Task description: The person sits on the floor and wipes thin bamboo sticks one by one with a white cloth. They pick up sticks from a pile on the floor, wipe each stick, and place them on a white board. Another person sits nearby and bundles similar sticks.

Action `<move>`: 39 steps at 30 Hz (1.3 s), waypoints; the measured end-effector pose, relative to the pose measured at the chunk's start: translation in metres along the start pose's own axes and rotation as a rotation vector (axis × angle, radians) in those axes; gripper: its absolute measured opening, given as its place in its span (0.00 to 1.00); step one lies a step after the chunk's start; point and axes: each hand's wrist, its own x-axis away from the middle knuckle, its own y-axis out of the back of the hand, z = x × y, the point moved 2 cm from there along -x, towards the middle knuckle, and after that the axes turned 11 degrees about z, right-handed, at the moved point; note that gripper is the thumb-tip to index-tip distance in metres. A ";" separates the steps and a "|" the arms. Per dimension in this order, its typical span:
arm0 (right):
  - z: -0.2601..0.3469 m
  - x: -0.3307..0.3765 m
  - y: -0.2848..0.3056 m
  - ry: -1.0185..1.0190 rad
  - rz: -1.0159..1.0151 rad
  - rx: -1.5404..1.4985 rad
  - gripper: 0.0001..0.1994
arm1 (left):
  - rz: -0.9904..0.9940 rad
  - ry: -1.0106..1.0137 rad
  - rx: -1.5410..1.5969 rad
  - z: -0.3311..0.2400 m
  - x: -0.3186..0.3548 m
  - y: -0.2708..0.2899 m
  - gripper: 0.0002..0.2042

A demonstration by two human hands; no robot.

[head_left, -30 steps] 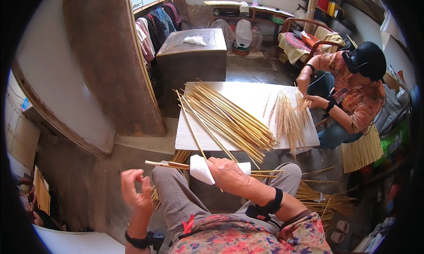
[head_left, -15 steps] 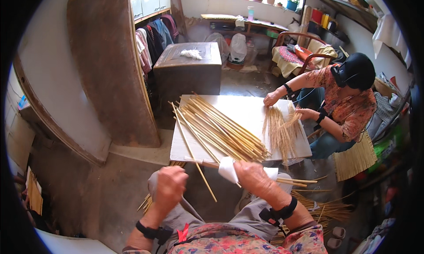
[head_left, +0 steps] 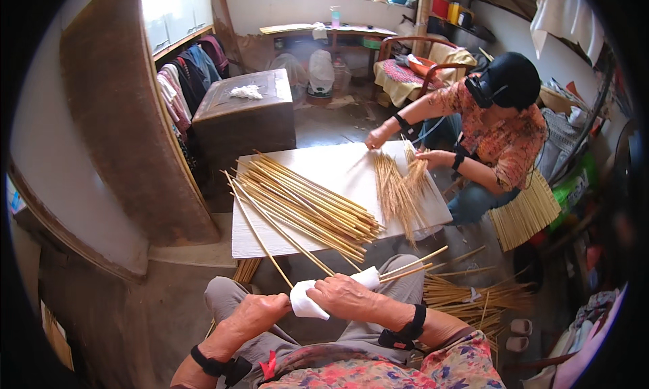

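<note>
My right hand [head_left: 343, 298] is closed round a white cloth [head_left: 307, 301], which wraps thin straw-coloured stalks [head_left: 414, 262] whose ends stick out to the right. Just left of the cloth, my left hand [head_left: 260, 313] has its fingers pressed together; what they pinch is hidden. Both hands are above my lap. In front of them, a pile of yellow stalks [head_left: 304, 203] lies on a white board [head_left: 324, 160], a few of the stalks reaching over its near edge toward my hands.
Across the board, a co-worker [head_left: 503, 129] handles feathery grass heads [head_left: 395, 183]. More stalks [head_left: 473, 298] lie on the floor at right, near slippers [head_left: 519, 335]. A brown box [head_left: 236, 129] with white string [head_left: 245, 91] stands beyond the board; a wooden chair [head_left: 422, 68] is behind.
My left hand has come down and right, to the cloth's left end. My right hand and the cloth have moved left and lower. The co-worker's hand has drawn away from the grass heads.
</note>
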 end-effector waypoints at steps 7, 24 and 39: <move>-0.048 0.090 0.004 -0.115 -0.009 0.070 0.04 | -0.124 -0.018 -0.108 0.035 0.054 0.011 0.07; -0.025 0.018 -0.002 -0.470 -0.636 -1.556 0.21 | -0.716 0.282 1.351 0.051 0.071 -0.029 0.13; 0.030 -0.088 -0.040 -0.181 -0.229 -1.984 0.18 | -0.413 0.261 1.561 0.015 0.029 -0.044 0.11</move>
